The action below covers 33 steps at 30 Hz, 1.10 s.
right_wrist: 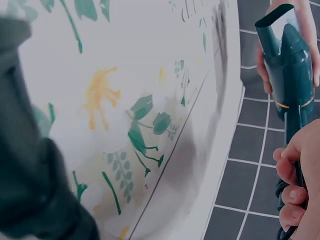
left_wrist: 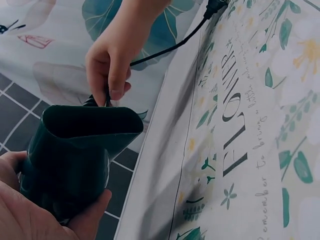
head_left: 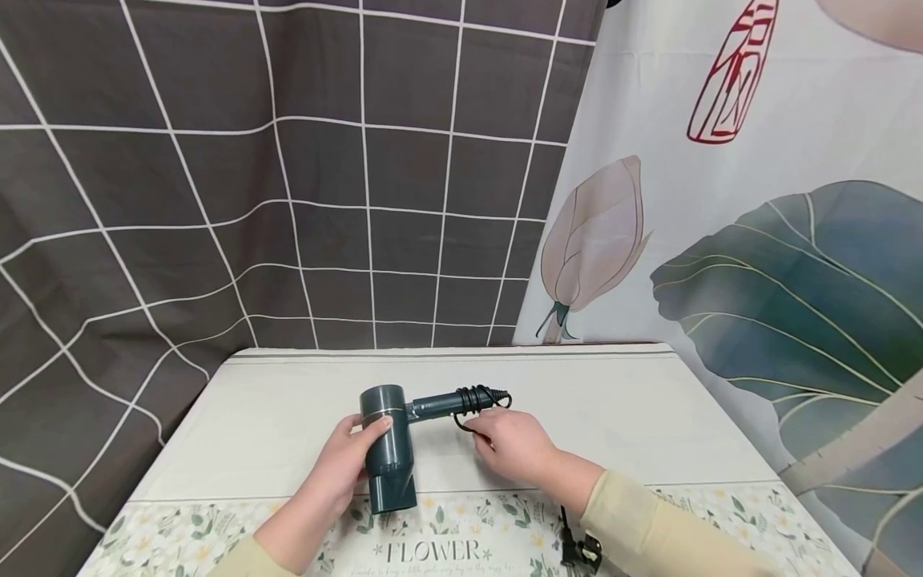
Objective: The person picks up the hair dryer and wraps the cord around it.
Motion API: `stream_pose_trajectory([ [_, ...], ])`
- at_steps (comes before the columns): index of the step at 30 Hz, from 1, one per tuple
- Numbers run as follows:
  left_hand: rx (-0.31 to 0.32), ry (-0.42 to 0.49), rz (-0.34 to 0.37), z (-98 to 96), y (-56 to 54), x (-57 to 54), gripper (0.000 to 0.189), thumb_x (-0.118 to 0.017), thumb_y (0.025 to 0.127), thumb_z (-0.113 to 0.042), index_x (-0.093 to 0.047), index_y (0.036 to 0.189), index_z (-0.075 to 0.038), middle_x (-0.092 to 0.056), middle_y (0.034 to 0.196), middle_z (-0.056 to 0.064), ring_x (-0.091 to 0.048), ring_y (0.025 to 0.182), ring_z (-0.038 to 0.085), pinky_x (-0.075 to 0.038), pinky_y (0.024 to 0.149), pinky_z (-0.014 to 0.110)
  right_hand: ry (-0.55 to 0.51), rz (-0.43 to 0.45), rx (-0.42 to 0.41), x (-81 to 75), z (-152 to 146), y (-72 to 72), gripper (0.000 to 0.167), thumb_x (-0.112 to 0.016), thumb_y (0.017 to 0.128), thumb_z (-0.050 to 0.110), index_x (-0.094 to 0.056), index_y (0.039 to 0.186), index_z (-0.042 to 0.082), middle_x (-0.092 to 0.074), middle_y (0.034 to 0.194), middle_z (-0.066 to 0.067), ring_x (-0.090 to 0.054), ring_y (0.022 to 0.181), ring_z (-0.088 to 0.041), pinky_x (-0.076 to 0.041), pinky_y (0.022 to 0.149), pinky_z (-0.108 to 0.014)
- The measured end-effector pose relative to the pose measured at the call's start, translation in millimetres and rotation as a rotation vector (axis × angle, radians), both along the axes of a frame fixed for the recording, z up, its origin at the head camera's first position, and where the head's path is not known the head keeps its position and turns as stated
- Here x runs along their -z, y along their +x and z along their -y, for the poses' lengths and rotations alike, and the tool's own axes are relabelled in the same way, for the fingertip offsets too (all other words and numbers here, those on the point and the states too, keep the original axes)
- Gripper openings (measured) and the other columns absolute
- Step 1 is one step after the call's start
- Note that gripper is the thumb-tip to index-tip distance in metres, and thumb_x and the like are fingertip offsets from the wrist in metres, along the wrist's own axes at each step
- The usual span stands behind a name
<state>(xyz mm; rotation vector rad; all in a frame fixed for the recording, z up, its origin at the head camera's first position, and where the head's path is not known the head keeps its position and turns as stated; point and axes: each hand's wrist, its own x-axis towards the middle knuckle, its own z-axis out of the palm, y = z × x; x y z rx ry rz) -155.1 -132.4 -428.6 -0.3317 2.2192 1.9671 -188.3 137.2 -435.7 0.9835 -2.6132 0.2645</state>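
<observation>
1. You have one dark green hair dryer (head_left: 390, 453) above the table, its barrel between the thumb and fingers of your left hand (head_left: 342, 458), which is curled round it.
2. Its single handle (head_left: 435, 407) points toward your right hand (head_left: 515, 445), whose thumb and fingers pinch the one black cord (head_left: 474, 399) just beside the handle's end.
3. Several turns of that cord wrap the handle; exactly how many, you cannot tell.
4. One black plug (head_left: 570, 551) hangs near your right sleeve (head_left: 642, 513).
5. Beneath is one floral tablecloth (head_left: 288, 417); behind stand two hangings, one dark grid curtain (head_left: 411, 176) and one lotus-printed cloth (head_left: 649, 88).
</observation>
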Motion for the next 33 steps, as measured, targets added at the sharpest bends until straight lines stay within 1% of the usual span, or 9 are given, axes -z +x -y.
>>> stream_pose_trajectory([
  [5,0.004,-0.012,-0.005,0.4,-0.5,-0.5,0.095,-0.066,0.089,-0.056,-0.023,0.151,0.003,-0.05,0.132,0.03,-0.063,0.108,0.034,-0.052,0.089,0.047,-0.006,-0.001,-0.005,-5.4,1,2.2,0.023,-0.064,0.09,0.012,-0.074,0.11,0.014,-0.073,0.1,0.004,-0.068,0.089,-0.013,-0.055,0.072,-0.033],
  [11,0.002,-0.022,-0.001,1.0,-0.4,-1.0,0.095,-0.065,0.089,-0.058,-0.025,0.15,0.004,-0.052,0.13,0.03,-0.063,0.106,0.033,-0.053,0.085,0.045,-0.007,-0.008,-0.023,-8.7,1,0.4,0.02,-0.063,0.093,0.014,-0.074,0.11,0.013,-0.071,0.095,0.005,-0.067,0.083,-0.012,-0.055,0.07,-0.032],
  [15,0.001,-0.029,0.004,2.0,0.6,-0.5,0.095,-0.065,0.089,-0.057,-0.026,0.15,0.004,-0.054,0.127,0.028,-0.064,0.103,0.03,-0.053,0.084,0.044,0.0,-0.018,-0.042,-10.2,1,-1.0,0.019,-0.063,0.094,0.014,-0.073,0.11,0.014,-0.07,0.095,0.005,-0.067,0.083,-0.011,-0.055,0.07,-0.03],
  [20,0.013,-0.042,0.002,2.4,2.4,-2.1,0.096,-0.066,0.088,-0.058,-0.025,0.15,0.004,-0.056,0.125,0.027,-0.066,0.099,0.028,-0.054,0.083,0.044,-0.001,-0.042,-0.073,-13.1,1,-2.3,0.015,-0.064,0.095,0.015,-0.073,0.107,0.016,-0.069,0.095,0.007,-0.067,0.084,-0.009,-0.055,0.071,-0.029],
  [25,0.032,-0.053,-0.006,2.3,3.1,-1.7,0.094,-0.064,0.09,-0.056,-0.024,0.15,0.004,-0.056,0.127,0.028,-0.067,0.099,0.027,-0.054,0.085,0.046,-0.003,-0.066,-0.103,-16.4,-1,-3.4,0.01,-0.069,0.094,0.018,-0.073,0.102,0.019,-0.068,0.094,0.009,-0.067,0.085,-0.008,-0.055,0.072,-0.029],
  [27,0.04,-0.057,-0.015,2.4,3.3,-0.4,0.092,-0.064,0.091,-0.055,-0.025,0.15,0.004,-0.055,0.128,0.029,-0.067,0.098,0.027,-0.055,0.084,0.047,-0.01,-0.074,-0.115,-17.8,-2,-4.4,0.007,-0.071,0.093,0.02,-0.072,0.099,0.02,-0.067,0.092,0.01,-0.065,0.082,-0.006,-0.055,0.071,-0.027],
  [29,0.047,-0.06,-0.02,2.6,3.7,0.7,0.091,-0.065,0.091,-0.055,-0.026,0.149,0.004,-0.055,0.128,0.029,-0.068,0.098,0.027,-0.055,0.083,0.046,-0.01,-0.087,-0.126,-19.1,-3,-5.7,0.005,-0.072,0.092,0.024,-0.07,0.096,0.021,-0.065,0.089,0.011,-0.061,0.075,-0.004,-0.053,0.066,-0.025],
  [33,0.053,-0.071,-0.027,3.1,5.3,1.5,0.091,-0.067,0.089,-0.055,-0.029,0.147,0.004,-0.056,0.128,0.029,-0.067,0.097,0.027,-0.055,0.079,0.044,-0.006,-0.108,-0.138,-21.7,-5,-9.7,0.01,-0.074,0.09,0.03,-0.068,0.09,0.022,-0.059,0.082,0.013,-0.05,0.066,0.0,-0.046,0.058,-0.022],
])
